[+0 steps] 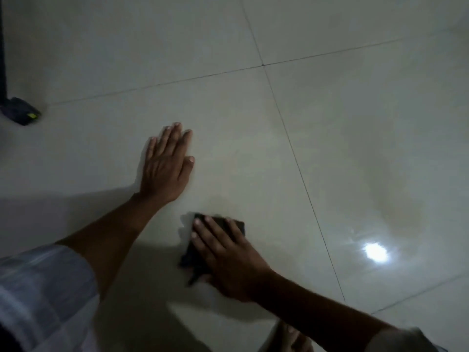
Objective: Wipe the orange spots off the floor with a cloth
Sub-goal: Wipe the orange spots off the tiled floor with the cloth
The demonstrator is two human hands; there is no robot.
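My right hand (225, 260) lies flat on a dark folded cloth (189, 257), pressing it onto the pale tiled floor (330, 123); the cloth shows past my fingertips and to the left of the hand. My left hand (165, 166) rests palm down on the floor, fingers together, a little up and left of the cloth, holding nothing. A faint brownish-orange smear (403, 219) shows on the tile to the right of the cloth, above a bright light reflection. The picture is dim and slightly blurred.
A dark object with a small yellow mark (21, 114) lies at the far left beside a dark vertical edge (2, 47). Grout lines cross the floor. My bare foot (294, 339) shows at the bottom edge.
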